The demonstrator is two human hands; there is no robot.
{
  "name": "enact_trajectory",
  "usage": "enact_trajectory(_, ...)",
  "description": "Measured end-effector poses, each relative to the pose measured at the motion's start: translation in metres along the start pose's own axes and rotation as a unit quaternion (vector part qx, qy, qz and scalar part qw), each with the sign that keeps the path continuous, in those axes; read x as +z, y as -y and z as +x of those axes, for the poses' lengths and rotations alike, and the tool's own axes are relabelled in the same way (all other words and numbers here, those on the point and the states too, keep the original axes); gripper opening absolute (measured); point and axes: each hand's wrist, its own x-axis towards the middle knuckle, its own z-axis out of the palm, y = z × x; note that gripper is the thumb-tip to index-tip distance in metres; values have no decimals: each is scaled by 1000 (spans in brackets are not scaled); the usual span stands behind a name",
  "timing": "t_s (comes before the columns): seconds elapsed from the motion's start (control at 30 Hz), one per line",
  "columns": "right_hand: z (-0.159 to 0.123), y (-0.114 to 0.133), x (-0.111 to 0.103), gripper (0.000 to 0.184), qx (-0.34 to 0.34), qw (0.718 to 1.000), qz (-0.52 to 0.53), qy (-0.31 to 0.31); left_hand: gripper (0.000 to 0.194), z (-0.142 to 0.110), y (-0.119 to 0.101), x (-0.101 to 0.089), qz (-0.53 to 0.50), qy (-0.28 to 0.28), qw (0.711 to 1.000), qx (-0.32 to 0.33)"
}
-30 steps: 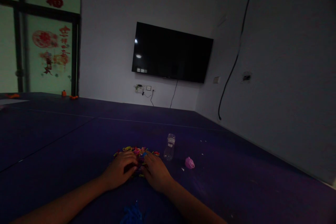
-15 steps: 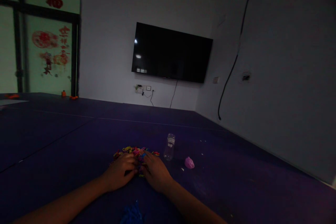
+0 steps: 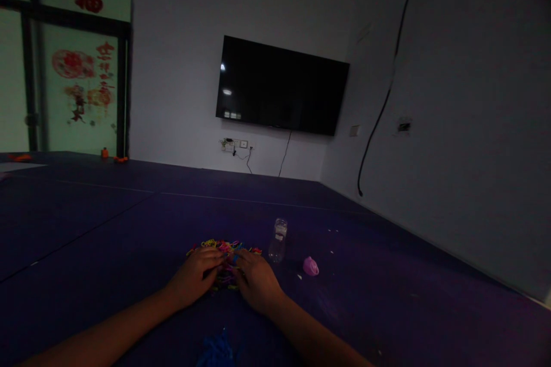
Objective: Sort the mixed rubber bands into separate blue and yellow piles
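Observation:
A loose pile of small, many-coloured elastic bands [image 3: 226, 282] lies on the purple surface in front of me. My left hand [image 3: 198, 272] rests over the pile's left side, fingers stretched toward the middle and thumb apart. My right hand [image 3: 257, 280] reaches in from the other side, its fingertips bent around a bit of blue band [image 3: 235, 260]. The two hands' fingertips nearly meet over the pile and hide part of it. Closer to me is a separate heap of blue bands [image 3: 216, 351].
A clear plastic bottle [image 3: 278, 242] without a lid stands right of the pile. Beside it lies a pink rounded object [image 3: 310, 266], with small white scraps around. A television [image 3: 284, 86] hangs on the far wall. Orange items [image 3: 120, 159] sit at the far left edge.
My left hand has shifted slightly and its fingers have straightened. More of the bands' near side shows between my hands. The bottle and the blue heap stay put.

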Motion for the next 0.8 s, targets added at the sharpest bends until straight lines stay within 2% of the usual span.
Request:
enact_trajectory(0.2, 0, 0, -1, 32, -18, 1000, 0, 8, 29, 0, 2, 1, 5, 10, 1000, 9)
enact_trajectory(0.5, -1, -2, 2, 37, -22, 1000, 5, 14, 31, 2, -6, -4, -21, 14, 1000, 12)
enact_trajectory(0.8, 0, -3, 4, 37, -13, 1000, -21, 18, 30, -2, 2, -1, -14, 6, 1000, -3)
